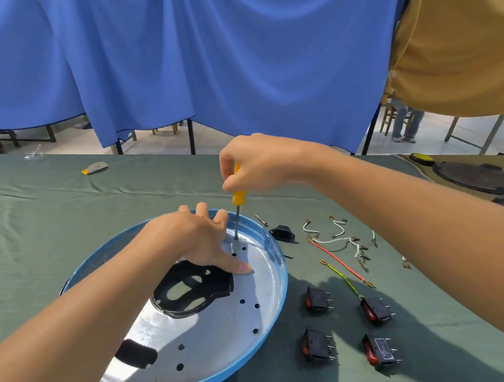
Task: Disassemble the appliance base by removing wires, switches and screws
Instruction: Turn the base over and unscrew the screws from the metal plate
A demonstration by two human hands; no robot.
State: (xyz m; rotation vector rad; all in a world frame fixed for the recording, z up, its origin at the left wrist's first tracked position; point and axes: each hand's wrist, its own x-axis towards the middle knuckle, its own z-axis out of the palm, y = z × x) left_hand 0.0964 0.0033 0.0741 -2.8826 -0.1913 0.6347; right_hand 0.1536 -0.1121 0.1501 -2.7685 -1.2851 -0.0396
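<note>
We are gripping the slim yellow-handled screwdriver [239,196] in our right hand [260,162], fingers curled round the top of its handle. We are holding it upright, its metal tip standing on a screw near the far edge of the round silver metal appliance base with a blue rim [221,327]. The base is lying on the green cloth-covered table [60,217], right in front of us. Our left hand [200,240] is resting on the base, fingers released and spread, thumb pressing flat on the metal beside a black cut-out. Right of the base, four black rocker switches with red buttons [318,300] are lying on the cloth; beyond them are sitting a red wire [337,259], a yellow-green wire [345,280], several white wires [336,239], a small black power socket [281,232] and a loose screw [261,220]
</note>
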